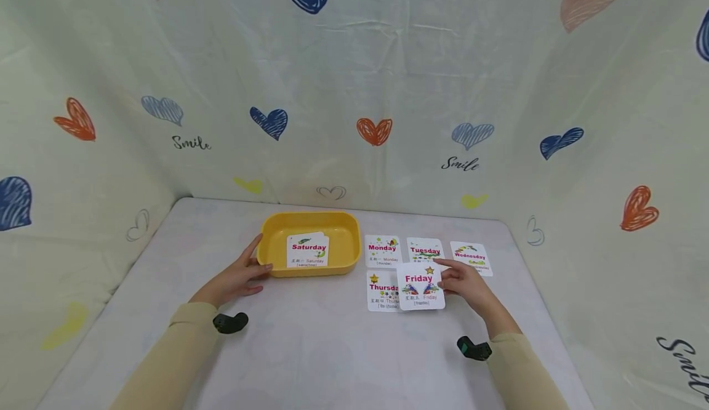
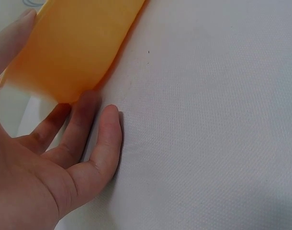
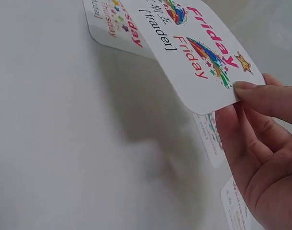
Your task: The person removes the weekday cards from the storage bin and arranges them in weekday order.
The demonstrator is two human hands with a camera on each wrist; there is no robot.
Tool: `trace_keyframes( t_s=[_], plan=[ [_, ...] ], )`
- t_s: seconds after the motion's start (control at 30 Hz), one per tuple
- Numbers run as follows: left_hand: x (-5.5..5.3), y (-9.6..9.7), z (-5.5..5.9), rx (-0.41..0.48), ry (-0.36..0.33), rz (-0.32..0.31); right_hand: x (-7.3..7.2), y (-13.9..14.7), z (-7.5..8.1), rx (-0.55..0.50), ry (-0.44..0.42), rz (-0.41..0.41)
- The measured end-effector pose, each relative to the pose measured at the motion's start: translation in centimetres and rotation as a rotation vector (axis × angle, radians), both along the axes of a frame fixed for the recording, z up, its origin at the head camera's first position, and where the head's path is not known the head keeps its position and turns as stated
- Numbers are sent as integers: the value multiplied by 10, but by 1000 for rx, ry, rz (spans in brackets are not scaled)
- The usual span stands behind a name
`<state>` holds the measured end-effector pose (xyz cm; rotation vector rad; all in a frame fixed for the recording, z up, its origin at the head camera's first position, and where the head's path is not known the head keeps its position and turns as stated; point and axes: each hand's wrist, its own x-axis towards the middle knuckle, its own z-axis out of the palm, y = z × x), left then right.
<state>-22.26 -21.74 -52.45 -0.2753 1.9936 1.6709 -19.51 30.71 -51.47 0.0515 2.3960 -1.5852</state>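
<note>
"What's the room like?"
"A pale counter (image 1: 310, 354) beneath a heart-printed sheet (image 1: 327, 65). Centre-left, the left hand (image 1: 237, 279) touches a yellow tray (image 1: 346, 244), fingers spread."
"And the right wrist view?"
"Upper right, the right hand (image 3: 268, 153) pinches the raised Friday card (image 3: 203, 93). Only the head view shows the Saturday card (image 1: 307, 253), inside the tray."

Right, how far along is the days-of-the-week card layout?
Done, it seems: the Monday card, Tuesday card and Wednesday card lie in a row, the Thursday card in front.
In hand: the Friday card, raised, pinched by the right hand.
Remaining, probably: the Saturday card in the yellow tray and another card beneath it, its day hidden.
</note>
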Motion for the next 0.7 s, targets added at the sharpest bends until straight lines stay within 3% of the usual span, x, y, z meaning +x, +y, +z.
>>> trace_keyframes(
  t_s=[0.23, 0.7],
  plan=[
    [0, -1, 0, -8, -3, 1, 6, 15, -14, -12, -49, -90],
    [0, -1, -1, -17, 5, -5, 8, 35, -20, -51, -120, -95]
  ],
)
